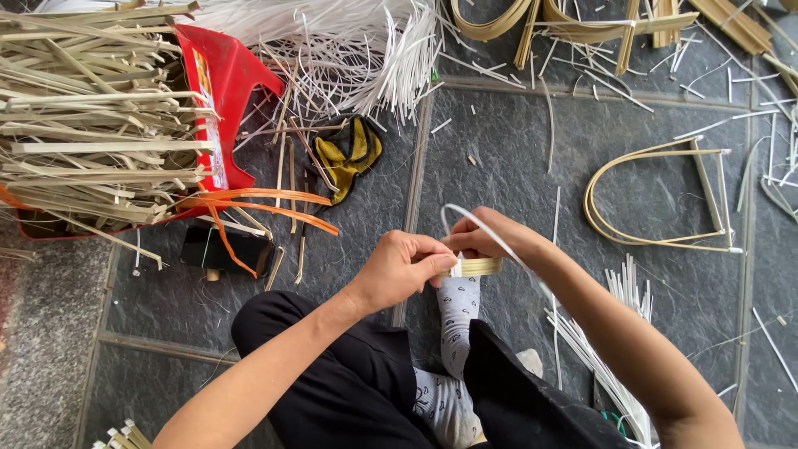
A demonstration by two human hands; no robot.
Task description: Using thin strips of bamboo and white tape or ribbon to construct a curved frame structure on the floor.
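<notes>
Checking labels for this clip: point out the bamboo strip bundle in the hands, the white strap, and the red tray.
bamboo strip bundle (478, 267), head view, exposed right end.
white strap (490, 235), head view, strand over the wrist.
red tray (229, 79), head view, bare right wall.

1. The scene is lit evenly by soft, diffuse daylight; no single source can be made out.
2. Only faint shadows are cast on the grey tiled floor (648, 199).
3. No glare is seen.
4. Focus is held across the frame.
5. Slight wide-angle bending is noticed towards the edges.
</notes>
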